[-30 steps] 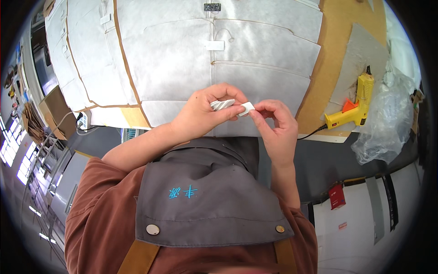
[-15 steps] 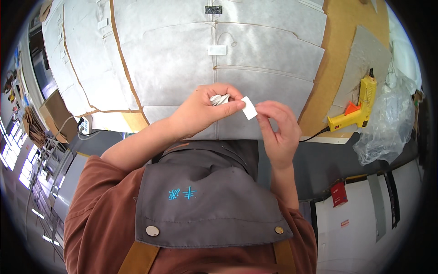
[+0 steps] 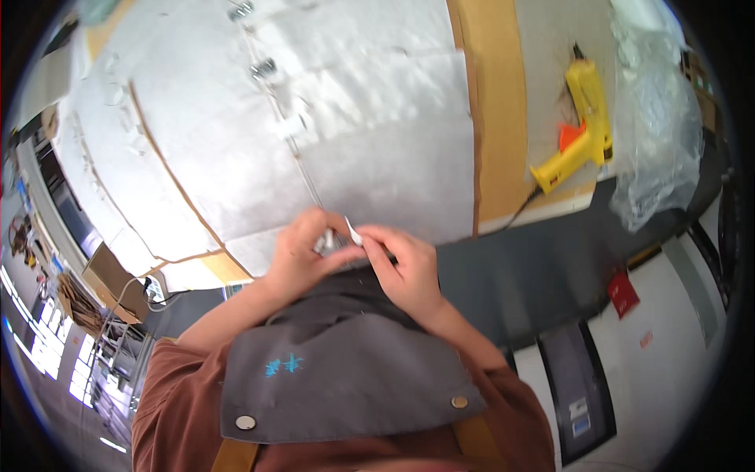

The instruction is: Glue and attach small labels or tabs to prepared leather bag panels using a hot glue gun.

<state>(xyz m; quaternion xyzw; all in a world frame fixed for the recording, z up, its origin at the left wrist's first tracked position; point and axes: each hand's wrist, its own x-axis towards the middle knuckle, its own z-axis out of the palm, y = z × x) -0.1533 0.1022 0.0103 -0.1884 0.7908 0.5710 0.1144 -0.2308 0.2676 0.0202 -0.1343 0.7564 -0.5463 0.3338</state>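
Close to my apron, my left hand (image 3: 303, 245) is closed around a small white bundle (image 3: 325, 241), largely hidden by the curled fingers. A small white rectangular tag (image 3: 353, 233), seen nearly edge-on, stands up between my two hands. The thumb and forefinger of my right hand (image 3: 406, 271) pinch its lower end, while the left fingertips are right beside it. Beyond the hands lie large white fabric-like sheets (image 3: 393, 165), with a thin cord (image 3: 301, 167) running away over them. Along that cord sit a white tag (image 3: 291, 126) and a dark metallic piece (image 3: 263, 68).
A yellow glue gun (image 3: 586, 118) with an orange trigger lies on brown board at the right, its cable trailing toward me. Beside it is clear plastic wrapping (image 3: 657, 134). A cardboard box (image 3: 116, 282) and a power strip (image 3: 154, 287) are at the left.
Both hands have come nearer my body and to the left. My right hand has closed on the tag, which has turned edge-on. The whole view has swung, shifting table and glue gun.
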